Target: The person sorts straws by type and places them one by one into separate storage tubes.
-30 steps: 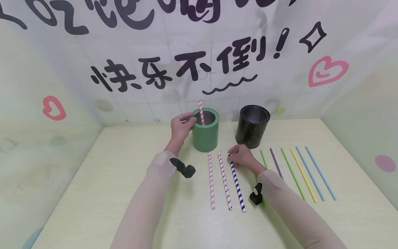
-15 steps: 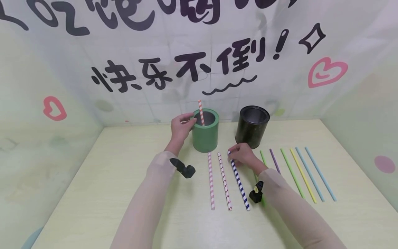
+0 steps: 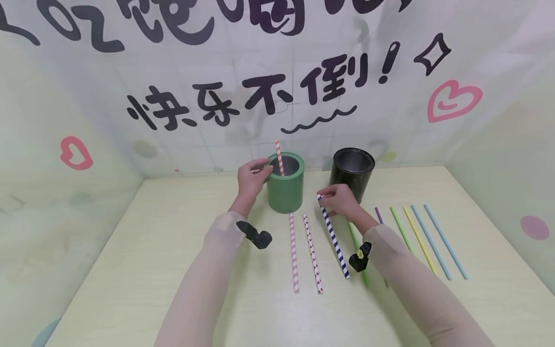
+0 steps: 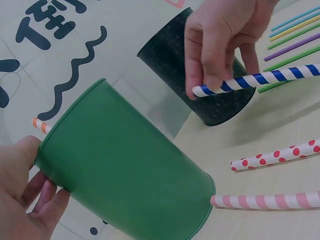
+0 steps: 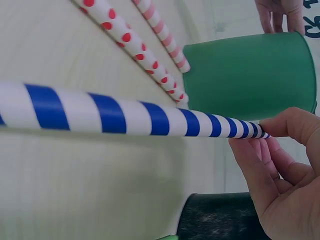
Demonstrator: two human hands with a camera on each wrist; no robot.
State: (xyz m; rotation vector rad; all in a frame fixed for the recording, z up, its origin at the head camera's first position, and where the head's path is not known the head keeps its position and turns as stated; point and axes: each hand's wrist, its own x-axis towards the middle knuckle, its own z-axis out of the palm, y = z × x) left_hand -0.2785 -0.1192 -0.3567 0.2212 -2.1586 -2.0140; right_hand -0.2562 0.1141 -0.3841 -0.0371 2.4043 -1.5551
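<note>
My right hand (image 3: 342, 201) pinches a blue-and-white striped paper straw (image 3: 333, 238) near its far end, between thumb and fingers. In the right wrist view the straw (image 5: 125, 117) slants above the table. My left hand (image 3: 250, 180) holds the left side of a green can (image 3: 285, 195) at its rim. An orange-and-white striped straw (image 3: 279, 156) stands leaning inside that can. Behind the right hand is a black can (image 3: 359, 174), partly hidden by it. A pink-striped straw (image 3: 294, 255) and a red-dotted straw (image 3: 312, 255) lie in front of the green can.
To the right lie several thin plain straws: green (image 3: 402, 229), purple (image 3: 378, 215), yellow (image 3: 419, 238) and blue (image 3: 446, 241). Another green straw (image 3: 354, 236) lies partly under the right forearm. A printed cloth backdrop (image 3: 191, 140) rises behind the table (image 3: 173, 226).
My right hand has lifted the blue-striped straw off the table, bringing it slightly away from me, with its near end swinging right. The left hand stays at the green can.
</note>
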